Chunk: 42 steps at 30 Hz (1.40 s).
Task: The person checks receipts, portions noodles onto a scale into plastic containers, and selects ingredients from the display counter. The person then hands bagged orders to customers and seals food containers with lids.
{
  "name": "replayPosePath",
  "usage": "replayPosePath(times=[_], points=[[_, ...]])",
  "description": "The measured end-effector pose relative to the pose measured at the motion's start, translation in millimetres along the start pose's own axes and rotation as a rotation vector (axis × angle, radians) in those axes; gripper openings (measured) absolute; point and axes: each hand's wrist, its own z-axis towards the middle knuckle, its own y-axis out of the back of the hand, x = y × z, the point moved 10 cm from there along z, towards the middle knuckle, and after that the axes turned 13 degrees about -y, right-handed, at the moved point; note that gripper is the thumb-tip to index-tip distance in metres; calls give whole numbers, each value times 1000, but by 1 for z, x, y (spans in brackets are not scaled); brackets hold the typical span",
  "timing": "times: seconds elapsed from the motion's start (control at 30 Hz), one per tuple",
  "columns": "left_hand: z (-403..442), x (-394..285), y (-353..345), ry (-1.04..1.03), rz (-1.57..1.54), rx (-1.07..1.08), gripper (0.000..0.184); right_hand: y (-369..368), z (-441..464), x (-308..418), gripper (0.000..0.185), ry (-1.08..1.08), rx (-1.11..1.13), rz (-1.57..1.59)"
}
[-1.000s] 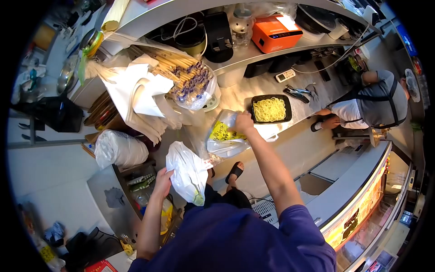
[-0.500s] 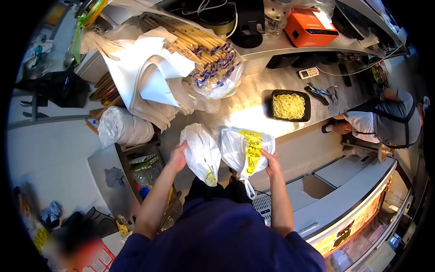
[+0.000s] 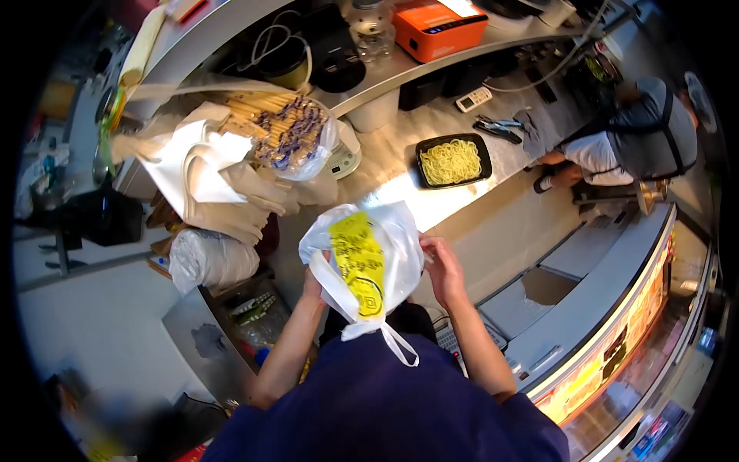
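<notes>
A full white plastic bag (image 3: 396,266) with a yellow printed panel is in front of my body, its handles knotted at the near end. My left hand (image 3: 314,283) grips its left side, with the fingers mostly hidden behind the plastic. At the right edge, my right hand (image 3: 444,269) has bent fingers closed against the bag. A second white bag may be layered with it; I cannot tell where one ends. Beyond, on the metal counter, a black tray of noodles (image 3: 452,162) lies near the edge.
Wrapped chopsticks (image 3: 289,131) and stacked white bags (image 3: 196,165) are at the left. Pliers (image 3: 499,129), a remote control (image 3: 473,99) and an orange box (image 3: 439,29) lie beyond the noodles. Another person (image 3: 647,131) is at the right.
The two bags, apart before, have come together in front of me. The knotted bag moved left, and my right hand shifted slightly left with it. The view has turned somewhat.
</notes>
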Motion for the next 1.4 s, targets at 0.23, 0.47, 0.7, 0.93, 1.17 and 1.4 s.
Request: replayPosePath(times=[0.23,0.47,0.7,0.93,1.17,1.4], points=[[-21,-15,-43,18,-374,21,47,-90,-28,-9,50,624,-139,-1193],[-19,-48,-25,105,-304,-5,43,-7,76,-26,22,-270,190,316],[11,-60,50,-146,512,-91,39,-6,58,3,16,-144,292,27],[12,-19,49,-173,348,-288,41,-66,29,17,26,-241,240,-817],[12,-21,-1,-552,655,-282,39,-67,-10,9,31,-330,284,-530],[20,-70,-43,-697,1783,-50,28,-74,-18,77,16,-159,219,-199]])
